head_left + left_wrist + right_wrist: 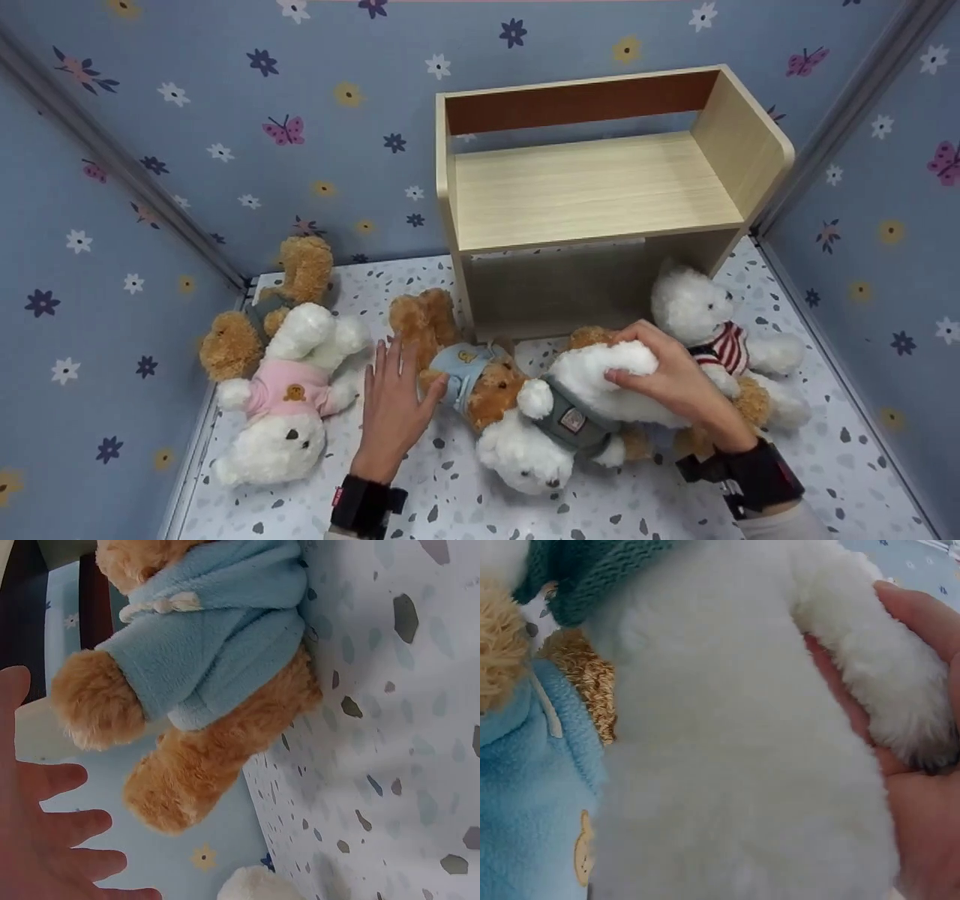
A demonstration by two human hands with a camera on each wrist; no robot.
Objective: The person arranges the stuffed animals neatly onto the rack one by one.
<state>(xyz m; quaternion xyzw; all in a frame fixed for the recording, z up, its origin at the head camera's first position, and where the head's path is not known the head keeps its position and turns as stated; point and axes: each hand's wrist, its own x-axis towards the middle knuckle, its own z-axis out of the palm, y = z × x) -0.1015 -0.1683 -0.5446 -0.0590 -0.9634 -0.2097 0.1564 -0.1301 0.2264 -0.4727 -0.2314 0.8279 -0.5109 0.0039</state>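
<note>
My right hand grips a leg of a white teddy bear in a grey-green knitted vest, thumb on one side and fingers on the other. Its white furry body fills most of the right wrist view. The bear lies tilted, head toward me, over another brown bear in light-blue clothing, mostly hidden. My left hand is spread beside a brown teddy bear in a light-blue hoodie. In the left wrist view, straight fingers stand apart from that bear's arm and leg.
A wooden shelf unit stands at the back against the flowered wall. A white bear in a pink top and a brown bear lie at the left. A white bear in red stripes leans by the shelf's right side.
</note>
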